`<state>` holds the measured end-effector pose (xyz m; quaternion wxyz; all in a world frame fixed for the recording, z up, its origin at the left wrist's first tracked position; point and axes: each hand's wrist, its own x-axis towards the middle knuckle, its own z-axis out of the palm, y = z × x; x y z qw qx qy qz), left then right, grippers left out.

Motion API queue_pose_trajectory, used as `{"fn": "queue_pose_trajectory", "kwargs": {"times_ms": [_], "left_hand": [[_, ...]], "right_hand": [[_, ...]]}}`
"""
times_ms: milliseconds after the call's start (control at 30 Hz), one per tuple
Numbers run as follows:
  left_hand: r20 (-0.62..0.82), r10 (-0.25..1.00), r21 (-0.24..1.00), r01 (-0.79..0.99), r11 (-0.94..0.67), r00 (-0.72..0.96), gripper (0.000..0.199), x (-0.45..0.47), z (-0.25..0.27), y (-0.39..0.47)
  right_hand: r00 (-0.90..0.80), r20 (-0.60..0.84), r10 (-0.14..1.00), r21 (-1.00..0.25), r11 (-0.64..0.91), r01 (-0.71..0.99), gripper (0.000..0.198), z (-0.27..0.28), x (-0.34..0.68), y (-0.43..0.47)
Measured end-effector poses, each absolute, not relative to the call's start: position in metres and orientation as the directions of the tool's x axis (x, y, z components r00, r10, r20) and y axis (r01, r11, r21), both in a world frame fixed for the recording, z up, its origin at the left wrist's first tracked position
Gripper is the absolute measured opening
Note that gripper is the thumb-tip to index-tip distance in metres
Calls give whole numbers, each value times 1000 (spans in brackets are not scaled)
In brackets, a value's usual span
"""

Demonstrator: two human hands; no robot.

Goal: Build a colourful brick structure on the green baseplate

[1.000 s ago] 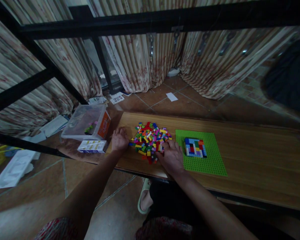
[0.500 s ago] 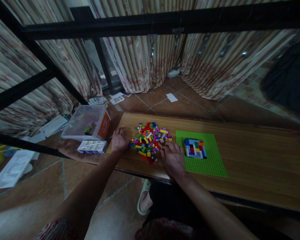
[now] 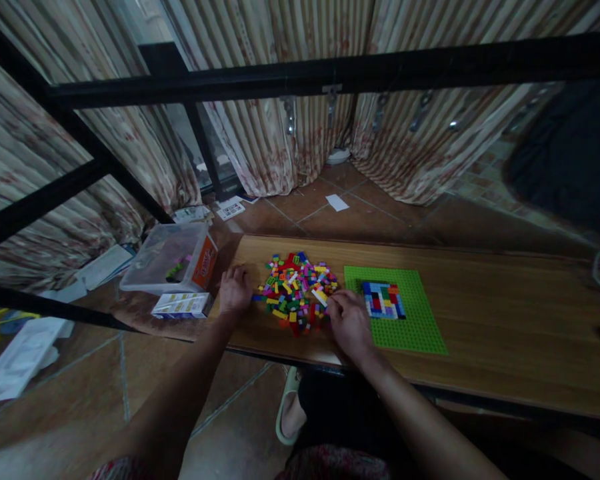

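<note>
My right hand [image 3: 349,321] is closed at the right edge of a heap of small building bricks [image 3: 293,287], its fingertips pinching a yellow-and-white brick [image 3: 321,296]. On the left side of the heap my left hand [image 3: 236,291] rests on the table with fingers loosely bent, and no brick shows in its grasp. A blue brick [image 3: 257,298] lies by its thumb side. Right of my right hand lies a green baseplate [image 3: 423,327], bearing a low block of joined bricks [image 3: 383,300] in blue, white, red and yellow.
The bricks lie on a long wooden table [image 3: 505,320]. Left of it are a clear plastic bin [image 3: 153,257] with an orange label and a small white-and-blue box [image 3: 181,305]. A black metal rail [image 3: 260,85] crosses in front of patterned curtains [image 3: 260,147].
My right hand has lifted slightly from the heap, and a yellow-and-white brick now shows at its fingertips. The view has tilted slightly upward. My left hand has stayed beside the heap.
</note>
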<state>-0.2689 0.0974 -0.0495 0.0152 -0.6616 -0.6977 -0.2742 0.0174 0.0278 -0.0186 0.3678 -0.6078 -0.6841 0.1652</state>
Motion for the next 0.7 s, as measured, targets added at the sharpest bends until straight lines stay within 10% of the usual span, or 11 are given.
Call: {"fn": "queue_pose_trajectory", "kwargs": {"times_ms": [200, 367, 700], "left_hand": [[502, 796, 671, 734, -111, -339, 31, -236, -11, 57], [44, 988, 977, 214, -11, -148, 36, -154, 24, 4], [-220, 976, 975, -43, 219, -2, 30, -123, 20, -9]], "right_hand": [[89, 66, 994, -963, 40, 265, 37, -2, 17, 13], [98, -154, 983, -987, -147, -72, 40, 11, 0, -3], [-28, -140, 990, -986, -142, -89, 35, 18, 5, 13]]}}
